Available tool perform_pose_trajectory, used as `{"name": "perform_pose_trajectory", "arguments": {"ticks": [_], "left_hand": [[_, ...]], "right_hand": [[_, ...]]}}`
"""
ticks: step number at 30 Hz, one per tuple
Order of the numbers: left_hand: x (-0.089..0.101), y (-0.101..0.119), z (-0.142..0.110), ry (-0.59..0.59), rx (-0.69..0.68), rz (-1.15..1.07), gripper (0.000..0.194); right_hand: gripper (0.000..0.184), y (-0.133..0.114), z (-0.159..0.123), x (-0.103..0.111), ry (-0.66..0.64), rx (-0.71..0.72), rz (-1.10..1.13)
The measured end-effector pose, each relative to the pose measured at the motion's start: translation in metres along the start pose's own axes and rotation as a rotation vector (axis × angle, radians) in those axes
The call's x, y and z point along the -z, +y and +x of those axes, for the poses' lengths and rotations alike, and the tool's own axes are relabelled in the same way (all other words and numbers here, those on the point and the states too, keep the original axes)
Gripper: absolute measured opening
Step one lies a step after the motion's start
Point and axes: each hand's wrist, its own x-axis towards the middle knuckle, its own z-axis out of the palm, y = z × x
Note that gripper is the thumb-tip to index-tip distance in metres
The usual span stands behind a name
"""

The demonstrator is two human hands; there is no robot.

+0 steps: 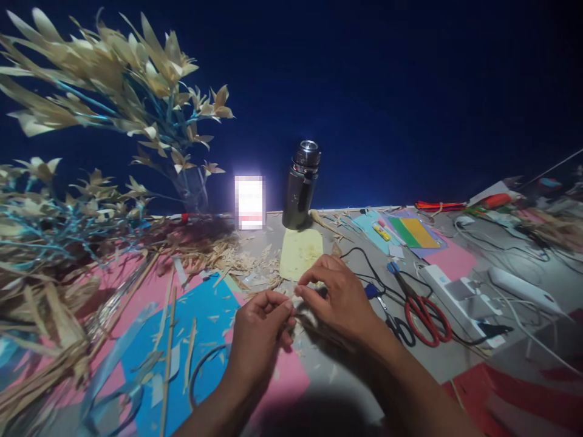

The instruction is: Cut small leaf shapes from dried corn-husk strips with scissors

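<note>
Pale, straw-coloured scraps lie scattered around two bare hands at work above the grey table (355,388). The left hand (262,325) has its thumb and forefinger pinched together on what looks like a thin dried strip (306,320), though blur and shadow make its outline uncertain. The strip sits low between the hands, near the centre of the view. The right hand (337,297) is just beside the left, its thumb and forefinger curled narrowly towards the left fingertips; whether they grip anything cannot be told. Beyond the hands, a yellow sheet (296,252) lies in front of a dark metal flask (300,185), which stands upright near a bright, pixelated rectangle (250,200). On the left, blue paper (204,328) overlaps pink paper (141,288), with husk pieces (59,315) strewn about, and pale leafy sprays on blue stems (155,67) rise behind them. To the right, red-handled scissors (419,309) lie near a smaller dark-handled pair (398,325) and a white power strip (455,303). Coloured sheets (416,232) lie farther back, and red material (514,394) occupies the lower right corner.
</note>
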Motion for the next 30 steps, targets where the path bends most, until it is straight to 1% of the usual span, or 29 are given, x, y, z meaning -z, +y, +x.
{"name": "perform_pose_trajectory", "arguments": {"ticks": [1,2,4,6,8,9,10,12,14,18,21,27,30], "left_hand": [[0.001,-0.001,0.001,0.005,-0.011,0.012,0.021],[0.002,-0.002,0.001,0.007,-0.01,0.011,0.021],[0.002,-0.002,0.002,0.004,0.024,-0.022,0.021],[0.002,0.0,0.002,-0.01,0.091,-0.068,0.022],[0.0,0.002,0.002,-0.042,0.168,-0.111,0.023],[-0.001,0.003,0.002,-0.061,0.198,-0.132,0.023],[-0.001,0.004,0.002,-0.079,0.219,-0.152,0.024],[-0.002,0.005,0.001,-0.098,0.231,-0.192,0.024],[-0.003,0.006,0.001,-0.095,0.223,-0.227,0.024],[-0.004,0.008,0.0,-0.101,0.225,-0.257,0.022],[-0.004,0.009,-0.001,-0.112,0.234,-0.273,0.022],[0.0,0.009,-0.002,-0.208,0.288,-0.29,0.024],[0.002,0.009,-0.002,-0.191,0.321,-0.291,0.019]], "right_hand": [[0.009,0.001,0.001,0.0,-0.009,-0.007,0.007],[0.012,0.002,0.001,0.0,0.008,-0.021,0.037],[0.014,0.004,0.0,-0.002,0.094,-0.079,0.175],[0.015,0.005,-0.004,-0.008,0.173,-0.196,0.422],[0.019,0.006,-0.012,-0.019,0.2,-0.343,0.692],[0.02,0.007,-0.016,-0.026,0.206,-0.405,0.785],[0.021,0.007,-0.02,-0.033,0.214,-0.452,0.828],[0.02,0.006,-0.026,-0.045,0.235,-0.491,0.815],[0.018,0.003,-0.029,-0.05,0.253,-0.473,0.747],[0.016,-0.003,-0.028,-0.047,0.302,-0.375,0.598],[0.015,-0.006,-0.028,-0.043,0.322,-0.325,0.532],[0.015,-0.006,-0.03,-0.045,0.347,-0.299,0.484],[0.016,-0.007,-0.03,-0.044,0.373,-0.302,0.535]]}}
